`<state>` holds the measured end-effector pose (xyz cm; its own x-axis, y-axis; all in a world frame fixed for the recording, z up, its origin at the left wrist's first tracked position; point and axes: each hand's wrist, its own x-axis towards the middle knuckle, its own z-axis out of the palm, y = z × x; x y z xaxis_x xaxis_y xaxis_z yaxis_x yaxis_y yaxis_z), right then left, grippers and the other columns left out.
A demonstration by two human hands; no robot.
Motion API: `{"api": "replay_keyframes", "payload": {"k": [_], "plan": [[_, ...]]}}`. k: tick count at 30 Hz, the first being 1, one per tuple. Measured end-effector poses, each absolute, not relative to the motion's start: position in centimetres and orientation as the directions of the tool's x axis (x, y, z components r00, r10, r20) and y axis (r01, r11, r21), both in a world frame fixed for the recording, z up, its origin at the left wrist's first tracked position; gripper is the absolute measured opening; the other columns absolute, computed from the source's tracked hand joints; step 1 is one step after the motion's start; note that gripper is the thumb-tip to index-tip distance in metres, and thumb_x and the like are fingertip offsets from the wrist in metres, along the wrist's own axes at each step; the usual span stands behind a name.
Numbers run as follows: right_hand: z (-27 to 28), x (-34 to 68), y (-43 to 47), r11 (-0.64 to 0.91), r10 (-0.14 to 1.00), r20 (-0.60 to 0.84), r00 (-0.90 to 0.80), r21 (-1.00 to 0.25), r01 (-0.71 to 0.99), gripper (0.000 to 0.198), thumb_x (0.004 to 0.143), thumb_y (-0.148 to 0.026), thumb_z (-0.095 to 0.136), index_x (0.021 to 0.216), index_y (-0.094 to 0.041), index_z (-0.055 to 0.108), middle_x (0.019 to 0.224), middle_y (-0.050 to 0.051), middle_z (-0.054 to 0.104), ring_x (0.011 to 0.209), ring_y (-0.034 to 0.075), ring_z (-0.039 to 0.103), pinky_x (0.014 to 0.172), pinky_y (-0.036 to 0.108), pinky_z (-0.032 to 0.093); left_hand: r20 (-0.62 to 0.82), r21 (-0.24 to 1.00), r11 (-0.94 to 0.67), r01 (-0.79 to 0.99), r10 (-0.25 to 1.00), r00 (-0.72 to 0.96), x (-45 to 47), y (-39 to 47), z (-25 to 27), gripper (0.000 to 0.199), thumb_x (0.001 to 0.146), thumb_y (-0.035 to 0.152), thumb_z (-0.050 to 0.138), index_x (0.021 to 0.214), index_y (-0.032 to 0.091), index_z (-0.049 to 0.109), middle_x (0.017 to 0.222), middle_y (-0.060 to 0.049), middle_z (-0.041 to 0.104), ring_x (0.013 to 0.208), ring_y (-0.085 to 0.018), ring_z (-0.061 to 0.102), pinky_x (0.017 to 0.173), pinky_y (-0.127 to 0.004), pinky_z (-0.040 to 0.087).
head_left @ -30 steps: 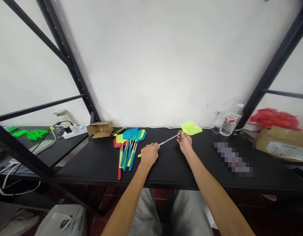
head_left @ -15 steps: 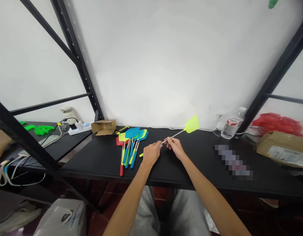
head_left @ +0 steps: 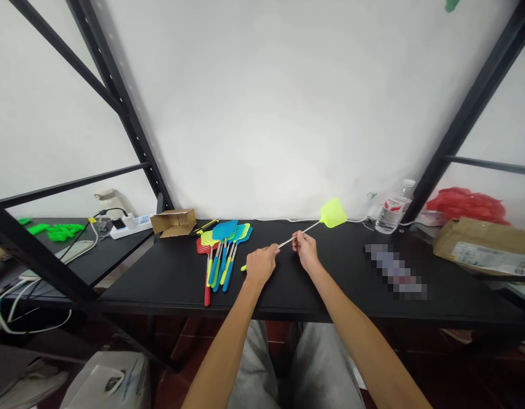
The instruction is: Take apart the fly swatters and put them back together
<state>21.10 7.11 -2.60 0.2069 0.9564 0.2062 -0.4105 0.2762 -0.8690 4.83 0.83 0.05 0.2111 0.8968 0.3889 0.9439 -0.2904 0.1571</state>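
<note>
A yellow fly swatter with a thin metal rod is held slantwise above the black table, its head up and to the right. My left hand is wrapped round the handle end; a yellow tip sticks out at its left side. Farther up the rod, my right hand pinches the metal with its fingertips. To the left of my hands lies a fanned pile of fly swatters with blue heads, yellow heads and a red one, their coloured handles toward me.
An open cardboard box stands at the back left, near a power strip. On the right are a water bottle, a blurred item, a cardboard parcel and red plastic. Black shelf posts frame both sides.
My right hand has slid a little up the rod, away from my left hand, which keeps its hold. The swatter's head has turned to face me more. The view has shifted slightly.
</note>
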Motion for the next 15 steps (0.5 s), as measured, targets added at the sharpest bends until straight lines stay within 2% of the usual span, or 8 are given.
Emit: {"api": "replay_keyframes", "payload": {"k": [6,15], "plan": [[-2.3,21.6,7.4,0.303,0.940,0.159,0.303,-0.799,-0.519,0.045,0.063,-0.057,0.083,0.073,-0.018,0.065,0.067,0.001,0.062,0.052,0.009,0.050,0.044,0.022,0.037,0.505,0.087,-0.310,0.947,0.833,0.226,4.6,0.9,-0.2,0.034,0.103,0.035,0.034,0.107,0.028,0.067,0.090,-0.006,0.072,0.089,-0.023,0.063,0.075,-0.033,0.036],[-1.7,24.1,8.0,0.379,0.857,0.051,0.512,-0.736,-0.561,0.034,0.073,-0.047,0.079,0.073,-0.018,0.062,0.064,-0.002,0.059,0.050,0.007,0.048,0.045,0.020,0.037,0.626,0.123,-0.247,0.961,0.771,0.118,3.5,1.2,-0.6,0.031,0.100,0.031,0.041,0.107,0.030,0.071,0.094,-0.007,0.070,0.095,-0.025,0.058,0.080,-0.039,0.033]]}}
